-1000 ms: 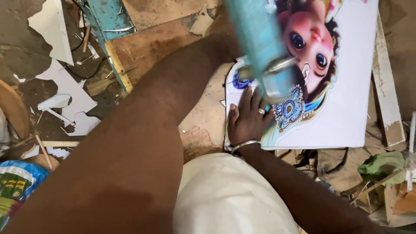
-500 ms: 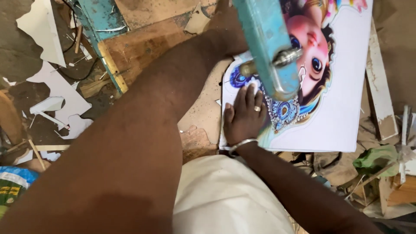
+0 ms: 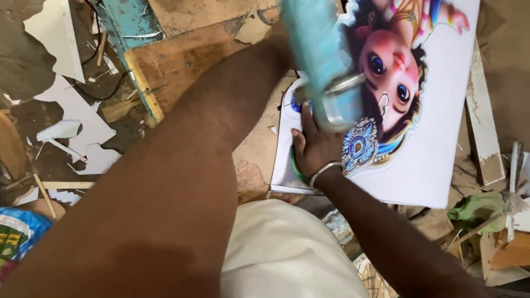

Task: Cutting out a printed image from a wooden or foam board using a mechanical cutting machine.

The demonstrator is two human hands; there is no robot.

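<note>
My right hand [image 3: 317,149] lies flat on the printed board [image 3: 436,149], near its left edge. The saw arm [image 3: 326,60] hangs above that hand and over the board. My left arm [image 3: 182,165] crosses in front, left of the board. Scraps [image 3: 72,118] lie on the floor [image 3: 22,66] further left.

The left hand [image 3: 276,41] is hidden behind the blurred turquoise machine arm [image 3: 323,60]. The printed board [image 3: 425,160] runs off the top edge, and its cut line, perhaps under the arm, cannot be made out.
</note>
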